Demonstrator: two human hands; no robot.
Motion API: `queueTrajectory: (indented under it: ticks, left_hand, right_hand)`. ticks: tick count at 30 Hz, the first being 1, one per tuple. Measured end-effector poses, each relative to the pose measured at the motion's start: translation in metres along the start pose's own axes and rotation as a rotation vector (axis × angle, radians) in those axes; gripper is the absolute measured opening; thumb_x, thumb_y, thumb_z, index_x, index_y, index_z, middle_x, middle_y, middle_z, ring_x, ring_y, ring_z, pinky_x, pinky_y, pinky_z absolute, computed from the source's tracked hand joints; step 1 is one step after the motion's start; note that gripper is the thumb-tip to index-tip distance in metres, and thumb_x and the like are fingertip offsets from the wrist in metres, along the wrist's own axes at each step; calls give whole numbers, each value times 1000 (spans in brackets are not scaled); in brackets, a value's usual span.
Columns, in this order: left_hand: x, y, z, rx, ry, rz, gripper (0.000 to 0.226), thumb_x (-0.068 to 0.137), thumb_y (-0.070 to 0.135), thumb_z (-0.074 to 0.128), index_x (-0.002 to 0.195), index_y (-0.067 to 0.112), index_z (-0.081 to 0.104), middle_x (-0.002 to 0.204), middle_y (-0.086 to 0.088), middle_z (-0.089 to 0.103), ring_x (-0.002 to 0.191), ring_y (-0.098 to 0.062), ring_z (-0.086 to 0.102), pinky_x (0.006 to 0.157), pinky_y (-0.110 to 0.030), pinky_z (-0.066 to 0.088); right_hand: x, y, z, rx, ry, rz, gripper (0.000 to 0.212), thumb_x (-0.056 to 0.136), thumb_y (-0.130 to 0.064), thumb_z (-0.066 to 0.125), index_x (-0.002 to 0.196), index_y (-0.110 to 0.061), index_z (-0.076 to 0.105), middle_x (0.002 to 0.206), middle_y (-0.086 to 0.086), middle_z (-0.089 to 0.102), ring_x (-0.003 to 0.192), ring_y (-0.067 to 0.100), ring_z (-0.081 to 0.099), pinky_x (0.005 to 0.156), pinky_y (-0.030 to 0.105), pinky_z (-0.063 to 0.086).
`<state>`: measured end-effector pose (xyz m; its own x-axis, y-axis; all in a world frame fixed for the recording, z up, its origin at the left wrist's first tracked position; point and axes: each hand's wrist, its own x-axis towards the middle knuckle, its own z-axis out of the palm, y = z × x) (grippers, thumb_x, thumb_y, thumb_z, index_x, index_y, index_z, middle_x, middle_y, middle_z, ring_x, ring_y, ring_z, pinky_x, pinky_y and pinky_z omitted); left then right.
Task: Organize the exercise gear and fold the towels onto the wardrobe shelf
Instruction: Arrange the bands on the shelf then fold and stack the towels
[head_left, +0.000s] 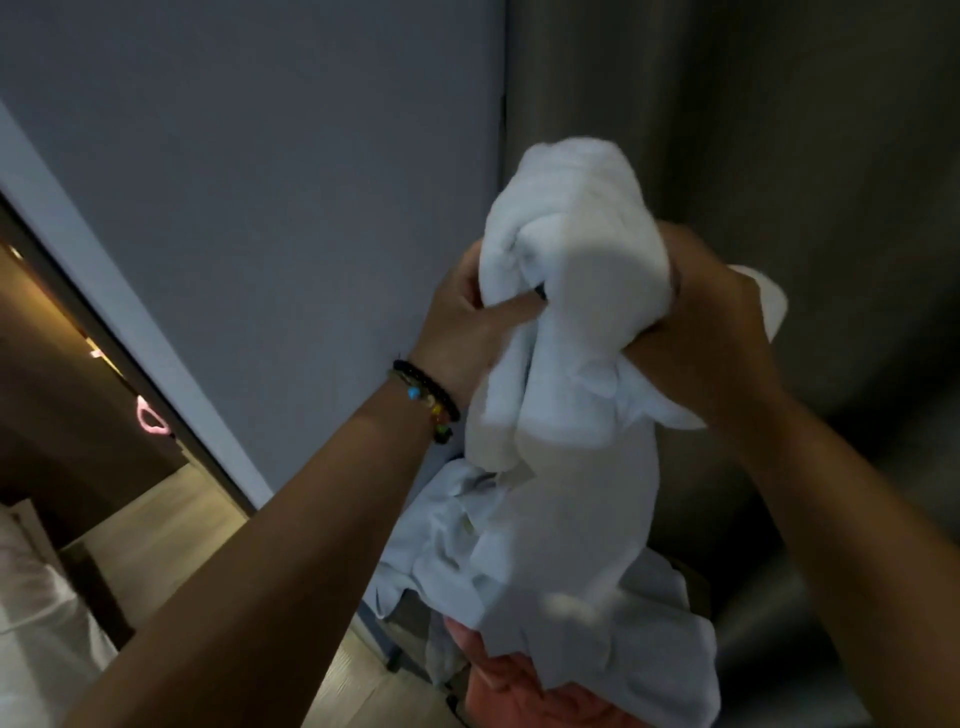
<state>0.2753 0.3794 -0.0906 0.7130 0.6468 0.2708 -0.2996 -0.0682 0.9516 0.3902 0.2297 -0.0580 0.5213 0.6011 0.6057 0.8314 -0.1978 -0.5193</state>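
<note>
I see both hands raised, centre-right. Left hand (467, 317) fingers clamped on towel (576, 249) at its 9 o'clock. Right hand (706, 332) fingers clamped on it at 3 o'clock. Towel white, bunched, held mid-air, tail hanging to 6 o'clock. Bracelet (428, 397) on left wrist. Wall (260, 156) behind.

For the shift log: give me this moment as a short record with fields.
setting: dim room, grey wall panel
left hand: gripping the white towel
right hand: gripping the same towel
towel state: bunched, unfolded, held up, tail hanging down
left wrist: beaded bracelets
below: crumpled pale cloth
wardrobe shelf: not visible
</note>
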Motion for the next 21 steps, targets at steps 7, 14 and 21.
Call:
queueTrajectory:
  ticks: [7, 14, 21]
  left_hand:
    - [-54, -108, -56, 214, 204, -445, 58, 83, 0, 68, 136, 10, 49, 137, -5, 55, 126, -17, 52, 103, -35, 41]
    - [-104, -152, -104, 591, 148, -652, 73, 88, 13, 68, 149, 16, 29, 153, -7, 35, 139, -24, 35, 116, -38, 29]
    - [-127, -119, -127, 969, 27, -456, 69, 91, 23, 65, 149, 17, 29, 152, -3, 35, 139, -21, 34, 107, -16, 20]
  right_hand:
    - [-77, 82, 134, -241, -577, 108, 64, 86, -34, 50, 145, -11, 38, 137, 18, 52, 123, 35, 53, 102, 44, 43]
    - [-185, 134, 207, -239, -1191, 526, 96, 95, -40, 54, 149, -4, -16, 160, 14, -11, 149, 29, -3, 121, 38, 7]
    - [-144, 79, 180, -87, -1016, 285, 73, 95, -36, 54, 153, -17, 13, 158, 4, 21, 145, 20, 22, 117, 35, 27]
